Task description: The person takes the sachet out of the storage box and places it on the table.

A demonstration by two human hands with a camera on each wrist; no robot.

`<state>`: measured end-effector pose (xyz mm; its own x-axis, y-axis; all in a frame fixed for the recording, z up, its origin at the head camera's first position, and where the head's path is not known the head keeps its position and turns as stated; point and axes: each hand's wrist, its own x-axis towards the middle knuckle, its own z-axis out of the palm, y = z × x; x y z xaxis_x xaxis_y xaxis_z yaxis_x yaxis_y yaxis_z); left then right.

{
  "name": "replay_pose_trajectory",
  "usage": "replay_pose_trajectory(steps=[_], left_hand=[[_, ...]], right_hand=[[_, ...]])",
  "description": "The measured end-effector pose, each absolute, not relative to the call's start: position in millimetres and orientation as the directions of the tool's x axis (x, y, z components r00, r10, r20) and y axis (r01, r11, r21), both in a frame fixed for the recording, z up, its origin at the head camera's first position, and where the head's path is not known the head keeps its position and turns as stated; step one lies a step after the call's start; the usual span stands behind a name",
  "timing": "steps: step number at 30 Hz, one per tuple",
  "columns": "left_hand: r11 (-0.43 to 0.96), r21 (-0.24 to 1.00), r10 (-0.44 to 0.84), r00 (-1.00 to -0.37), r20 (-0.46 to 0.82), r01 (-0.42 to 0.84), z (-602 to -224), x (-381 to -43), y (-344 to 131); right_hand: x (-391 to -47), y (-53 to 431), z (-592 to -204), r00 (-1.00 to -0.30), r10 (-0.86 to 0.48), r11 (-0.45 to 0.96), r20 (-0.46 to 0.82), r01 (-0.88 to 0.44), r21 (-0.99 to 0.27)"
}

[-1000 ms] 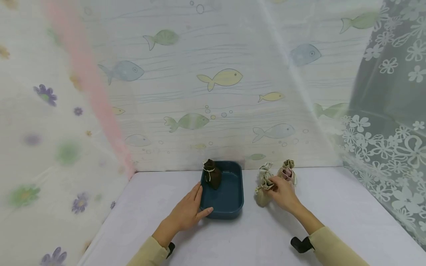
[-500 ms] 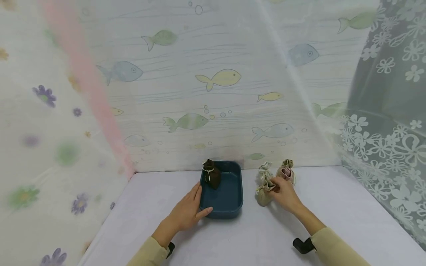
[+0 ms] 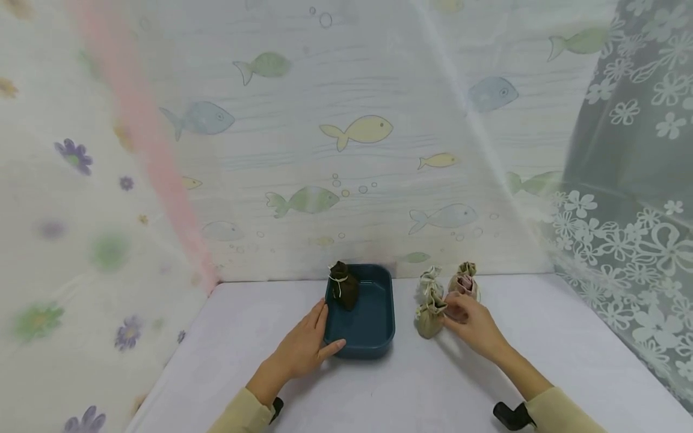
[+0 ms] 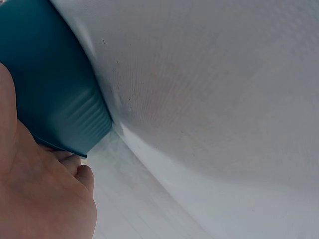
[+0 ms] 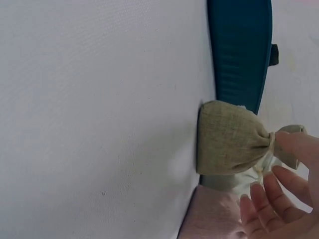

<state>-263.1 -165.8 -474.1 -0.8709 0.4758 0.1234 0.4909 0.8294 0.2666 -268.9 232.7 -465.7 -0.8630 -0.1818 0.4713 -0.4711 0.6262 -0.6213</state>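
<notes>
My left hand (image 3: 299, 344) lies along the left side of the blue rectangular tray (image 3: 360, 347), fingers extended against its wall and thumb at the front rim. Inside the tray, at its back left, a dark brown drawstring pouch (image 3: 346, 293) stands leaning slightly. To the right, an olive-green drawstring pouch (image 3: 429, 325) stands upright on the table. My right hand (image 3: 478, 326) is just right of it, fingers spread. In the right wrist view the thumb (image 5: 295, 143) overlaps that pouch's tied neck, and the other fingers hang loosely apart from it.
Behind the green pouch stands a pale whitish pouch (image 3: 429, 280); a pinkish pouch (image 3: 464, 286) sits to its right. A white cloth covers the table (image 3: 373, 397). A fish-patterned curtain (image 3: 357, 162) hangs along the back edge, with more sheer curtain at both sides.
My right hand has drawn back slightly to the right and its fingers have loosened from the green pouch's neck; the pouch stands straighter. The left hand and the tray have stayed put.
</notes>
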Motion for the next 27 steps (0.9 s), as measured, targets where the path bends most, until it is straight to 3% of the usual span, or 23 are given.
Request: replay_pose_trajectory(steps=[8, 17, 27], left_hand=[[0.834, 0.268, 0.469, -0.875, 0.115, 0.482, -472.1, -262.5, -165.4], [0.839, 0.266, 0.462, -0.88, 0.112, 0.475, -474.0, -262.1, -166.4], [0.832, 0.278, 0.467, -0.877, 0.113, 0.479, -470.8, -260.2, -165.5]], right_hand=[[-256.7, 235.1, -455.7, -0.873, -0.175, 0.633, 0.456, -0.454, -0.627], [-251.2, 222.3, -436.7, -0.811, -0.222, 0.612, 0.541, -0.547, -0.57], [-270.6, 172.1, -410.5, -0.844, -0.278, 0.562, 0.459, -0.53, -0.634]])
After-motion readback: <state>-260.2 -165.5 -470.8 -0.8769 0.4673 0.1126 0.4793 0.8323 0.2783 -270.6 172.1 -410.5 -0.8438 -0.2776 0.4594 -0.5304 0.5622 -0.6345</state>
